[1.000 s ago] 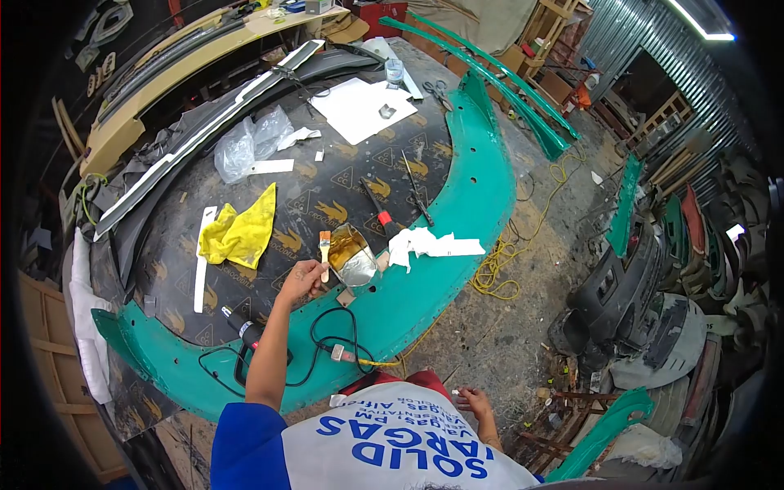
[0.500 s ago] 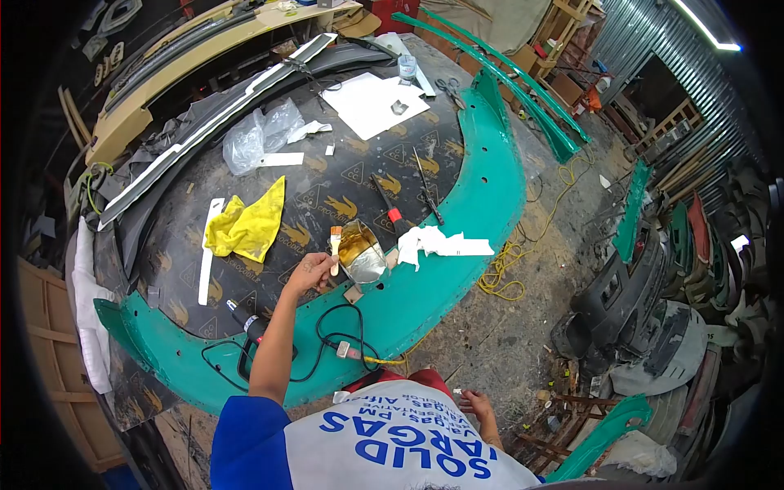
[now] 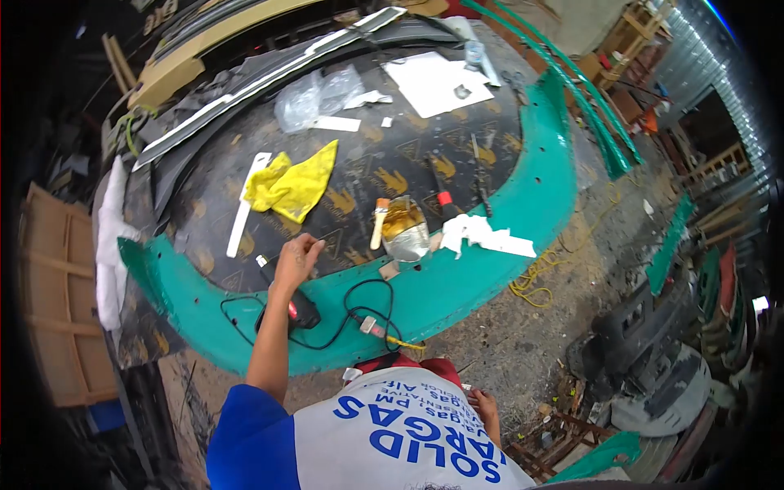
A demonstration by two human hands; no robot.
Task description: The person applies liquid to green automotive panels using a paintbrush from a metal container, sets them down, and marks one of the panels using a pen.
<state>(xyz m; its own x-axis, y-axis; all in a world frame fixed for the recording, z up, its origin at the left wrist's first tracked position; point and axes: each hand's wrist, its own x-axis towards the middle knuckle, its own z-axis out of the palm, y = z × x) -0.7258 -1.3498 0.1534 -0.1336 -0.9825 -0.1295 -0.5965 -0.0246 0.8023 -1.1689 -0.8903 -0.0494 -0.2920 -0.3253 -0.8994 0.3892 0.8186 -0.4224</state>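
Note:
My left hand (image 3: 298,260) hovers above the near edge of the table with bent fingers and nothing visible in it. Beneath its wrist lies a black and red heat gun (image 3: 303,312), partly covered by my forearm. A paintbrush (image 3: 379,224) with a pale handle leans at a cut-open metal can (image 3: 406,242) with amber residue inside. The can stands at the inner edge of a long curved green panel (image 3: 490,273). My right hand (image 3: 483,406) is low beside my shirt, fingers curled around a small whitish thing I cannot make out.
A yellow cloth (image 3: 294,184), white strip (image 3: 247,216), crumpled white paper (image 3: 467,233), plastic bag (image 3: 314,102) and white sheet (image 3: 433,86) lie on the table. The heat gun's black cable (image 3: 392,298) loops over the panel. A yellow cord (image 3: 531,286) is on the floor.
My left hand has let go of the paintbrush, which now rests at the can, and moved left toward the heat gun. The view has shifted; my right hand stays low.

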